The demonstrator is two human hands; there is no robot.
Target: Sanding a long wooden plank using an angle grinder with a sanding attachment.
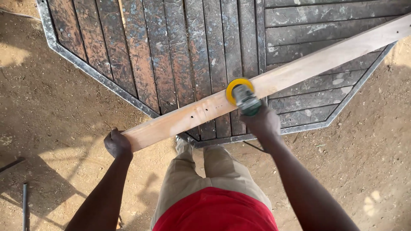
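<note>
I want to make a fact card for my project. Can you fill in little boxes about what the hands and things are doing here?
Place: outdoors, dirt ground
Table: dark slatted tabletop, metal rim
Plank: long pale wooden plank lying across the table
Left hand: grips the plank's near end
Right hand: holds a power sander with a yellow disc on the plank

Outdoor woodworking yard. Ground [51,107] is bare packed dirt with sawdust and hard sun shadows. A worn, scuffed slatted bench [180,51] with a metal rim carries a long raw plank [299,68]. A sander [244,97] with a yellow disc rests on the plank.
</note>
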